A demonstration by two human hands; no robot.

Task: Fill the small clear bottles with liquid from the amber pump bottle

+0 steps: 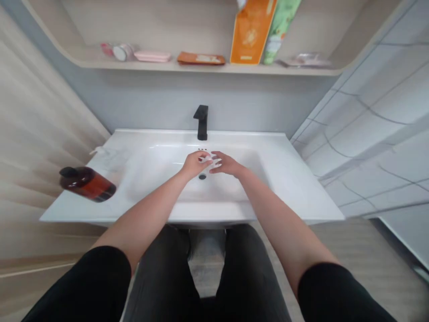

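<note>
Over the white sink basin (161,179), my left hand (195,164) pinches a small white and pale pink thing (208,158), too blurred to name. My right hand (226,164) faces it from the right, its fingers curved and spread apart. White shows between and around the right fingers; whether this is foam or part of the held thing I cannot make out. Both hands are just in front of the black faucet (202,121) and above the dark drain (202,177).
On the counter's left stand a dark amber bottle (89,183) and a clear bottle with a white nozzle (110,156). The shelf (161,66) above holds an orange box (252,33), a green tube (279,31) and a flat orange-brown packet (201,58). A curtain (30,134) hangs left; tiled wall (378,107) is right.
</note>
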